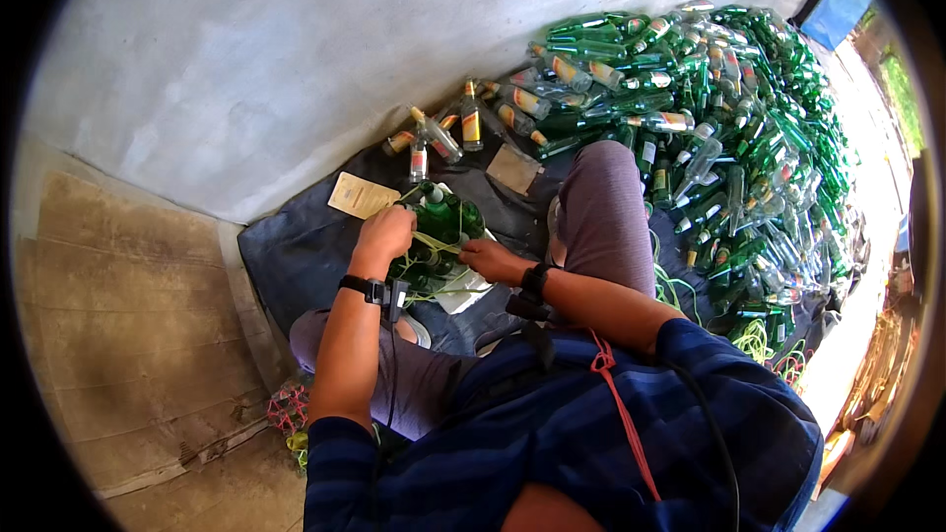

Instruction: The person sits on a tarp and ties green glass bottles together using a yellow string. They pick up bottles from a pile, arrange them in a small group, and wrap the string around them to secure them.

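Note:
Several green glass bottles (455, 217) stand bunched together between my feet, with yellow-green cord (430, 241) running across and around them. My left hand (387, 234) is closed at the left side of the bunch, on a length of this cord. On the right side, my right hand (490, 260) pinches the same cord, its fingers together. The stretch of cord between my hands passes over the bottles. Beneath and beside the bunch shows a white piece (463, 294), partly covered by the bottles and cord; its kind is unclear.
A large heap of green and clear bottles (729, 128) lies at the right against the wall. Several clear labelled bottles (471, 118) stand or lean ahead. Cardboard pieces (362, 196) rest on the dark sheet (296, 246). Loose cord (754, 340) lies by the heap; pink netting (289, 408) is at lower left.

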`<move>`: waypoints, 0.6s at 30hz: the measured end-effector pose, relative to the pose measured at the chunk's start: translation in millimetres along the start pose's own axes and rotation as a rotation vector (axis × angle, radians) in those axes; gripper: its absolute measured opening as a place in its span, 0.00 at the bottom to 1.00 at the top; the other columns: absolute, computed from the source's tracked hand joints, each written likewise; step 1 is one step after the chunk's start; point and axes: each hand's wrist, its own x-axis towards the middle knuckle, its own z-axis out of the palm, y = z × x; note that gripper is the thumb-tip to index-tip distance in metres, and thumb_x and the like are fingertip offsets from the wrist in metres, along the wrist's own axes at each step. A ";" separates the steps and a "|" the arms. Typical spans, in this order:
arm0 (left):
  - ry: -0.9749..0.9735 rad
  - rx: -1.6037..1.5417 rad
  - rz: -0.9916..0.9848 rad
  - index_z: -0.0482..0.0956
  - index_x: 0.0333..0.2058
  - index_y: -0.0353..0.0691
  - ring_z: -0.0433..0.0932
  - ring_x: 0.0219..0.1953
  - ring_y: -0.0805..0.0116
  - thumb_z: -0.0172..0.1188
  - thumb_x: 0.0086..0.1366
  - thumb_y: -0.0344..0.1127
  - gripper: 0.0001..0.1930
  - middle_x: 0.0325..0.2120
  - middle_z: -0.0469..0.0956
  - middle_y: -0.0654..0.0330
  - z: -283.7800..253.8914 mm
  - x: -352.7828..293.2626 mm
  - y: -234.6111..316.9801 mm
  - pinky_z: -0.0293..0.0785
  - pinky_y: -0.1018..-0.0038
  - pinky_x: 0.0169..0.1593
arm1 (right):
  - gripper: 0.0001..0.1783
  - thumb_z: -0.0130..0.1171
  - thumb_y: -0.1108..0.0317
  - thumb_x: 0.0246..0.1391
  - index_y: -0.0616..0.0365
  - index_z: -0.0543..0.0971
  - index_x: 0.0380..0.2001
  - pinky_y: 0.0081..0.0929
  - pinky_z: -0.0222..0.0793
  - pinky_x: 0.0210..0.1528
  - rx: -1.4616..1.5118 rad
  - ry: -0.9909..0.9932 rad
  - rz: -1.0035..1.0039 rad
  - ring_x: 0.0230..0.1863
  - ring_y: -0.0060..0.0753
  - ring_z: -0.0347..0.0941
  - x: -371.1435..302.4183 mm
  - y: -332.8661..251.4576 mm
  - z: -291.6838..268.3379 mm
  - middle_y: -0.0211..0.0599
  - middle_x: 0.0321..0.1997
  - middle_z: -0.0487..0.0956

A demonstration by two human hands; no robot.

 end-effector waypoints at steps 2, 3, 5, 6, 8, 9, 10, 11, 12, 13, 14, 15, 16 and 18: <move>0.039 -0.024 0.021 0.84 0.33 0.37 0.80 0.45 0.46 0.59 0.60 0.31 0.07 0.37 0.83 0.48 6.6 2.9 -6.4 0.76 0.56 0.48 | 0.15 0.52 0.59 0.65 0.61 0.78 0.37 0.31 0.61 0.25 0.084 -0.027 0.090 0.23 0.26 0.67 -4.4 -12.1 2.3 0.32 0.24 0.72; 0.032 -0.017 0.043 0.83 0.36 0.36 0.80 0.45 0.46 0.57 0.61 0.30 0.08 0.37 0.82 0.46 8.8 5.0 -10.6 0.75 0.55 0.48 | 0.17 0.52 0.59 0.65 0.63 0.79 0.37 0.36 0.65 0.30 0.060 -0.031 0.091 0.27 0.32 0.71 -5.9 -16.4 2.1 0.38 0.27 0.75; 0.063 -0.032 0.043 0.82 0.37 0.36 0.80 0.45 0.46 0.57 0.62 0.30 0.08 0.36 0.82 0.45 9.3 9.1 -11.3 0.75 0.55 0.48 | 0.17 0.52 0.59 0.64 0.65 0.78 0.36 0.39 0.67 0.30 0.076 -0.012 0.085 0.27 0.34 0.72 -11.6 -26.5 0.4 0.41 0.27 0.76; 0.078 -0.039 0.041 0.82 0.38 0.36 0.80 0.45 0.46 0.56 0.62 0.30 0.09 0.36 0.82 0.45 9.7 10.4 -11.7 0.75 0.55 0.48 | 0.17 0.51 0.59 0.65 0.64 0.78 0.35 0.37 0.66 0.28 0.096 -0.020 0.100 0.25 0.32 0.71 -10.9 -26.2 0.7 0.39 0.26 0.75; 0.083 -0.074 0.056 0.81 0.38 0.35 0.80 0.43 0.44 0.55 0.63 0.29 0.08 0.35 0.81 0.43 13.2 15.2 -13.7 0.75 0.55 0.47 | 0.16 0.51 0.60 0.66 0.63 0.76 0.32 0.34 0.65 0.23 0.134 -0.038 0.128 0.22 0.29 0.68 -9.5 -26.7 -0.4 0.36 0.24 0.73; 0.089 -0.091 0.058 0.80 0.37 0.35 0.80 0.43 0.43 0.55 0.63 0.29 0.08 0.34 0.81 0.43 15.3 17.1 -14.1 0.75 0.55 0.46 | 0.16 0.50 0.60 0.66 0.62 0.76 0.32 0.31 0.63 0.21 0.178 -0.052 0.130 0.20 0.26 0.67 -9.8 -26.8 -0.4 0.32 0.23 0.71; 0.094 -0.110 0.061 0.80 0.37 0.35 0.80 0.42 0.42 0.55 0.63 0.29 0.07 0.34 0.81 0.43 16.1 18.1 -14.1 0.75 0.54 0.46 | 0.15 0.50 0.60 0.67 0.60 0.75 0.31 0.28 0.61 0.19 0.222 -0.064 0.134 0.18 0.23 0.65 -11.4 -27.9 -0.7 0.29 0.22 0.69; 0.102 -0.132 0.082 0.79 0.37 0.35 0.80 0.42 0.41 0.55 0.63 0.29 0.07 0.34 0.81 0.43 16.3 18.1 -15.3 0.75 0.54 0.45 | 0.15 0.50 0.60 0.68 0.59 0.74 0.31 0.25 0.60 0.16 0.265 -0.076 0.139 0.16 0.20 0.63 -12.7 -29.3 -0.7 0.26 0.21 0.67; 0.103 -0.149 0.061 0.79 0.38 0.36 0.80 0.42 0.41 0.55 0.63 0.29 0.07 0.34 0.81 0.43 16.7 17.8 -15.9 0.75 0.54 0.45 | 0.15 0.50 0.60 0.68 0.59 0.74 0.31 0.25 0.61 0.17 0.268 -0.081 0.140 0.16 0.21 0.64 -13.5 -31.0 -0.3 0.26 0.21 0.68; 0.106 -0.165 0.041 0.79 0.38 0.36 0.80 0.42 0.41 0.56 0.63 0.30 0.07 0.34 0.81 0.43 15.7 17.2 -14.2 0.75 0.54 0.45 | 0.15 0.49 0.60 0.68 0.59 0.73 0.31 0.25 0.63 0.17 0.271 -0.084 0.141 0.16 0.21 0.65 -14.5 -33.1 -0.5 0.26 0.21 0.68; 0.108 -0.181 0.022 0.79 0.39 0.37 0.80 0.42 0.41 0.56 0.63 0.30 0.07 0.35 0.81 0.43 14.7 16.9 -12.2 0.75 0.54 0.45 | 0.15 0.49 0.60 0.68 0.59 0.73 0.31 0.25 0.64 0.17 0.274 -0.087 0.142 0.16 0.22 0.66 -15.0 -34.6 -0.9 0.27 0.21 0.68; 0.120 -0.183 0.026 0.79 0.39 0.37 0.80 0.42 0.41 0.56 0.63 0.30 0.07 0.35 0.81 0.43 15.5 17.9 -11.3 0.75 0.53 0.45 | 0.14 0.49 0.61 0.68 0.59 0.73 0.31 0.25 0.64 0.17 0.271 -0.090 0.146 0.16 0.22 0.67 -15.3 -35.5 -1.9 0.27 0.22 0.68; 0.132 -0.184 0.028 0.79 0.40 0.37 0.80 0.42 0.41 0.56 0.64 0.30 0.08 0.35 0.81 0.43 16.4 18.0 -11.2 0.75 0.53 0.45 | 0.14 0.49 0.61 0.68 0.59 0.73 0.32 0.25 0.65 0.17 0.269 -0.095 0.149 0.16 0.22 0.67 -15.5 -36.2 -2.0 0.28 0.22 0.69; 0.158 -0.176 0.030 0.79 0.40 0.38 0.80 0.42 0.41 0.56 0.64 0.30 0.08 0.36 0.81 0.43 17.8 17.1 -11.8 0.75 0.53 0.45 | 0.14 0.49 0.61 0.69 0.59 0.73 0.33 0.25 0.66 0.17 0.285 -0.094 0.157 0.16 0.23 0.68 -13.9 -35.8 -0.6 0.28 0.22 0.69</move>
